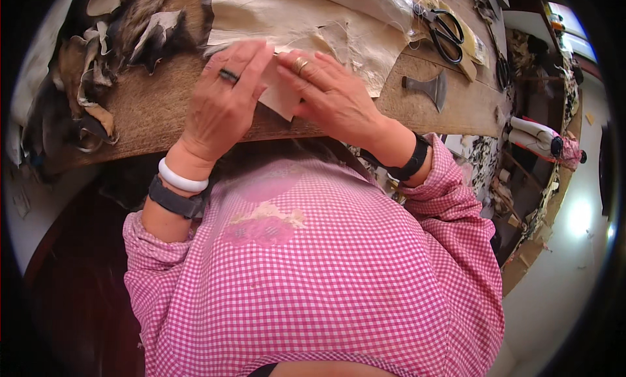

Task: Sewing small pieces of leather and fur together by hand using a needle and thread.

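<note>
The pale hide (297,15) lies over the middle of the table, reaching from near its front edge toward the back, and the handling of its near side looks to be midway. The main sheet is spread out, wrinkled, with a torn-looking spot and loose threads on its surface. A flap (282,95) hangs from the near side toward the table's front edge. Whether it is joined there or separate cannot be told, since fingers cover the spot; how much work is left on it does not show either.

The hide is right under both hands. The left hand (227,90) has its fingers together and looks closed on the hide just left of the flap. The right hand (336,93) seems to pinch it from the other side, thumb by the flap. The fingertips nearly meet, and any small tool between them is too hidden to make out.

Farther out, dark fur scraps (85,84) heap at the left end of the table (156,110). Toward its right end lie a fan-shaped blade (433,90), apart from the hide, and scissors (431,17) beyond it.
</note>
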Available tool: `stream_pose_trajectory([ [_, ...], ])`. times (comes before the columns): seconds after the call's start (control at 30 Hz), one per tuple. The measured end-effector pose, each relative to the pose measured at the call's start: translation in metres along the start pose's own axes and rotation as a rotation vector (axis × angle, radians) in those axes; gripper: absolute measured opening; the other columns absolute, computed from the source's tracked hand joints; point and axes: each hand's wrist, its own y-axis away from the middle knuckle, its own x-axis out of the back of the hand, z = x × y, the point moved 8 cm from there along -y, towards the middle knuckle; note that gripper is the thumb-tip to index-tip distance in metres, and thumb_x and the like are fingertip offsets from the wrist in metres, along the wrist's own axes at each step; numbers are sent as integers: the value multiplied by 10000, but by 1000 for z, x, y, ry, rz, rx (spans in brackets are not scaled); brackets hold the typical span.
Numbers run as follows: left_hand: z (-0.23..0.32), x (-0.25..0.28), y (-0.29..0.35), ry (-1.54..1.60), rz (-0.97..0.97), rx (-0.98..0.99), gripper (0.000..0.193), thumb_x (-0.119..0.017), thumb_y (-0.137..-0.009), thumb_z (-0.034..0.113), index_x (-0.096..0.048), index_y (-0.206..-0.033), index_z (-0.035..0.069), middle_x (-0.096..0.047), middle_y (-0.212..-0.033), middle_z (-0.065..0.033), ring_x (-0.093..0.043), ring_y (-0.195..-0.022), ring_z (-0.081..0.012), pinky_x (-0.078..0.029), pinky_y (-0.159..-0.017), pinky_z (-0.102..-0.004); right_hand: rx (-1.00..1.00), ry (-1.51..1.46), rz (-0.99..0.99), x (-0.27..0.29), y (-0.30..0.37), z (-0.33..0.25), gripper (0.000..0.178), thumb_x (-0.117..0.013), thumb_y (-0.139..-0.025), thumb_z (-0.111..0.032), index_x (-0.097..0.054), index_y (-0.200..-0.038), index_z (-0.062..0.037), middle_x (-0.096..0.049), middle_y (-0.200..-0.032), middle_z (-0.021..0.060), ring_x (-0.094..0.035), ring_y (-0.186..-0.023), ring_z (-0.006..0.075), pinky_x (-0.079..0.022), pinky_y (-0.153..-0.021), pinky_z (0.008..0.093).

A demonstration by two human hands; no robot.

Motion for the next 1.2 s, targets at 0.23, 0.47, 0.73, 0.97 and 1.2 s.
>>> stream_pose_trajectory([
  [0.23,-7,-22,9,-126,-152,119,687,-640,-922,291,-391,-1527,80,-364,-1598,-90,-350,-1466,-273,-313,-1166,-445,6,-99,-88,-4,8,2,584,-722,-843,-252,-565,-1368,-52,-513,-1476,88,-475,-1375,297,-410,-1118,415],
  [0.47,-1,2,-23,77,91,130,406,-724,-854,162,-626,-1232,54,-618,-1241,-129,-577,-1155,-320,-459,-957,-439,-110,-12,79,31,-24,40,327,-688,-841,-127,-686,-1168,-144,-604,-1139,40,-609,-1056,246,-516,-792,366],
  [0.73,-13,-29,-45,264,2,249,177,-731,-855,150,-661,-985,52,-635,-980,-90,-648,-868,-317,-525,-750,-411,21,247,143,14,-62,50,277,-689,-830,-102,-710,-1100,-161,-609,-1053,39,-625,-980,222,-531,-764,356],
  [0.97,-40,-43,-42,486,1,457,150,-755,-864,162,-683,-874,31,-612,-789,-62,-618,-681,-190,-490,-631,-319,-105,215,407,60,-42,62,234,-694,-836,-172,-702,-1070,-167,-638,-1145,27,-607,-1089,219,-497,-868,337],
  [1.2,-72,-51,-26,1065,30,715,122,-648,-990,124,-702,-941,26,-699,-869,2,-619,-751,-54,-503,-710,-197,-330,197,147,91,104,112,319,-729,-808,-99,-667,-1118,-134,-644,-1038,36,-643,-946,279,-547,-769,371],
])
